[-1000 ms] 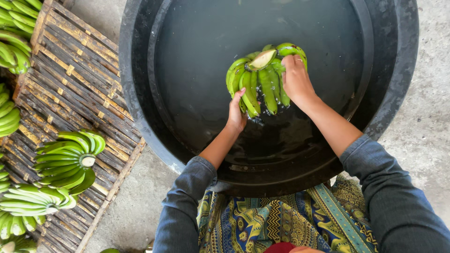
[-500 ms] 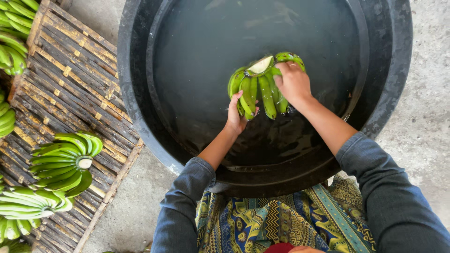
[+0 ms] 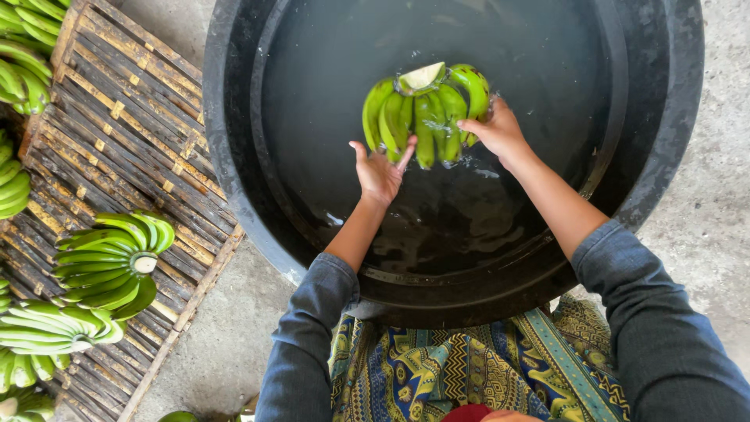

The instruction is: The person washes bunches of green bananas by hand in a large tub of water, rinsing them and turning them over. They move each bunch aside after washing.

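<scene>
A bunch of green bananas (image 3: 426, 109) with a pale cut stem sits at the water's surface in a big black tub (image 3: 234, 172). My right hand (image 3: 496, 131) grips the bunch at its right side. My left hand (image 3: 380, 170) is open, palm up, fingers touching the bunch's lower left bananas. Both forearms reach over the tub's near rim, in rolled-up blue-grey sleeves.
A slatted bamboo rack (image 3: 117, 133) lies left of the tub on the concrete floor (image 3: 715, 219). Several bunches of green bananas rest on it, one (image 3: 113, 262) near its right edge, others (image 3: 23, 70) at the far left. Patterned cloth (image 3: 445, 371) covers my lap.
The bunch has lifted and shifted slightly up in the tub. My left hand has come off its grip under the bunch and opened beside it.
</scene>
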